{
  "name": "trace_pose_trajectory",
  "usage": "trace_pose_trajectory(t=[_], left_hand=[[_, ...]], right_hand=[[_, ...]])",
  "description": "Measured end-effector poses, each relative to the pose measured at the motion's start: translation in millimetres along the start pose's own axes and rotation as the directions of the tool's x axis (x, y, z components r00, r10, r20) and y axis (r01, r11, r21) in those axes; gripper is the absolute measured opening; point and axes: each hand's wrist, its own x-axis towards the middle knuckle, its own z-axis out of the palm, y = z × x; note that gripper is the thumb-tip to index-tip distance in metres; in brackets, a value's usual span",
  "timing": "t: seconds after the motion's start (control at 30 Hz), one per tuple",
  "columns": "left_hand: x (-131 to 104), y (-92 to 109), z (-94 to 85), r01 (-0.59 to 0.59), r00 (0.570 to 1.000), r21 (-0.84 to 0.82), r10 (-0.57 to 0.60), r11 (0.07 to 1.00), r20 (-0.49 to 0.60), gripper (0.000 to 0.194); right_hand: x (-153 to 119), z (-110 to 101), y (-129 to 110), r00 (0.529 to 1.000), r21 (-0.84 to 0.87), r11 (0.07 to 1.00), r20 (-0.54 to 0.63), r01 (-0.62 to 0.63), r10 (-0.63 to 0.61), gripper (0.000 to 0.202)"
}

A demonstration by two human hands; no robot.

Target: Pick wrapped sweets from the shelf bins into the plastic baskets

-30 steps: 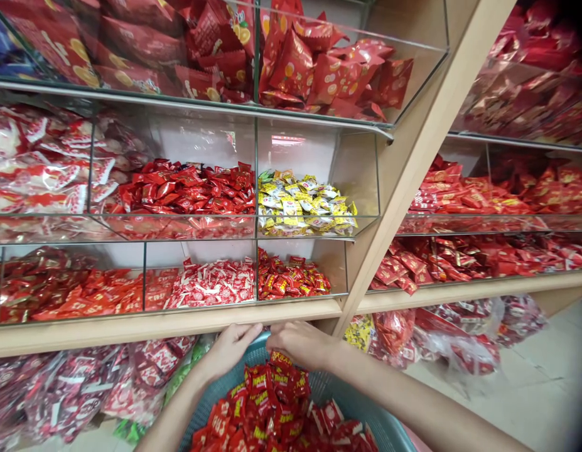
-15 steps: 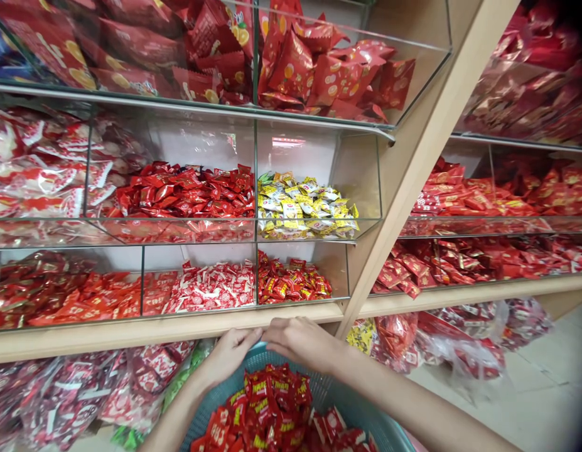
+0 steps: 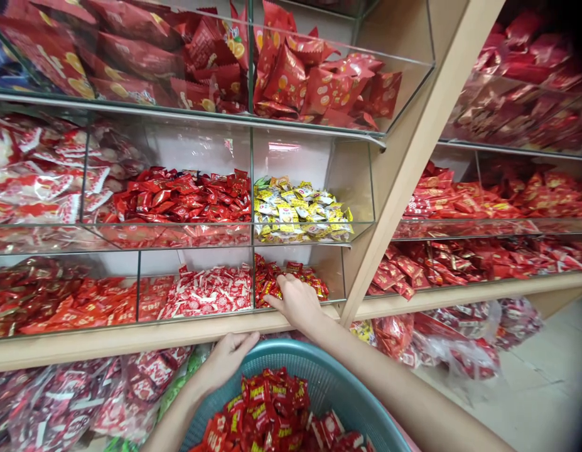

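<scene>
A teal plastic basket (image 3: 366, 376) sits in front of me below the shelf. Inside it lie red wrapped candies (image 3: 267, 402) with yellow lettering, plus some red-and-white ones. My left hand (image 3: 229, 358) is closed on the basket's rim at the far left side. Reaching past the basket, my right hand (image 3: 297, 301) is at the lower right bin, its thumb apart from its fingers, over matching red-and-yellow candies (image 3: 314, 279). The fingertips are partly hidden, and no candy shows in that hand.
Glass-fronted bins above hold yellow-and-white candies (image 3: 302, 210), red candies (image 3: 177, 198) and larger red packets (image 3: 314, 81). Red-and-white candies (image 3: 210, 289) fill the neighbouring lower bin. A wooden shelf edge (image 3: 130, 342) and slanted post (image 3: 413, 163) frame the bins. Plastic bags (image 3: 451, 351) lie underneath.
My right hand has left the basket's far rim and moved up over the shelf edge to the lower right bin. My left hand stays at the rim.
</scene>
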Motion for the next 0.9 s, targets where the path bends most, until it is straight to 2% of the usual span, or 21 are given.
trace_pose_trajectory(t=[0.17, 0.37, 0.47, 0.53, 0.6, 0.63, 0.7, 0.8, 0.87, 0.9], left_hand=[[-1, 1, -1.1, -0.011, 1.0, 0.011, 0.011, 1.0, 0.001, 0.049], [-1, 6, 0.2, -0.037, 0.999, 0.006, 0.037, 0.999, -0.003, 0.047], [-1, 6, 0.5, -0.031, 1.0, -0.002, 0.031, 1.0, -0.003, 0.047], [0, 4, 0.4, -0.047, 0.999, 0.01, 0.047, 0.999, -0.014, 0.047], [0, 2, 0.1, -0.052, 0.998, 0.013, 0.052, 0.999, -0.02, 0.047], [0, 2, 0.0, -0.05, 0.999, 0.01, 0.05, 0.999, -0.018, 0.047], [0, 2, -0.1, -0.048, 0.999, 0.004, 0.048, 0.999, -0.012, 0.047], [-1, 4, 0.2, -0.059, 0.998, 0.013, 0.059, 0.998, -0.022, 0.047], [-2, 6, 0.8, -0.048, 0.999, 0.008, 0.048, 0.999, -0.023, 0.048], [-2, 7, 1.1, -0.038, 0.999, 0.0, 0.038, 0.999, -0.02, 0.049]], right_hand=[[5, 6, -3, 1.0, -0.054, 0.998, 0.01, -0.01, 0.01, 0.028], [2, -1, 7, 1.0, -0.022, 1.0, -0.028, 0.004, -0.004, 0.029], [4, -5, 18, 0.993, 0.104, 0.995, -0.12, 0.002, 0.011, 0.032], [4, -7, 26, 0.982, 0.282, 0.959, -0.186, 0.012, 0.043, 0.033], [0, -7, 33, 0.978, 0.543, 0.839, -0.184, 0.014, 0.103, 0.036], [-4, -7, 35, 0.979, 0.68, 0.733, -0.146, -0.004, 0.141, 0.036], [-15, -4, 38, 0.979, 0.89, 0.449, -0.02, -0.076, 0.205, 0.035], [-35, 4, 39, 0.957, 0.979, 0.028, 0.192, -0.203, 0.218, 0.034], [-48, 12, 39, 0.938, 0.947, -0.154, 0.306, -0.283, 0.161, 0.034], [-53, 16, 39, 0.932, 0.928, -0.208, 0.34, -0.31, 0.128, 0.033]])
